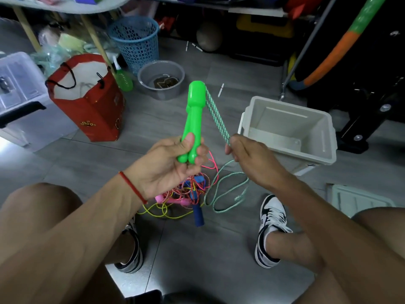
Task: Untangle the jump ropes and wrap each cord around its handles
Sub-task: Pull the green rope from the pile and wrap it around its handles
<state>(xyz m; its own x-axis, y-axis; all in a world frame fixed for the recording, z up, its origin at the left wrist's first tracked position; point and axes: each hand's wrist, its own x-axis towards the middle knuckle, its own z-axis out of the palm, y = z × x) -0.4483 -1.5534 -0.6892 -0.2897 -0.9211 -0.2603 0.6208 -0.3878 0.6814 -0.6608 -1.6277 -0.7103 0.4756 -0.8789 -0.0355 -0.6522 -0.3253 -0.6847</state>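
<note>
The two green handles [192,119] are held together, their long axis running from 6 to 12 o'clock, gripped at the lower end by the left hand [173,165]. From their top, the green cord [217,116] descends toward 4 o'clock, where it is pinched by the right hand [247,156]. The slack lies on the floor [197,249] below.

Dim indoor light; pale glare patches shine on the floor [197,249] at left and bottom. Edges bend with wide-angle distortion, slightly soft.
</note>
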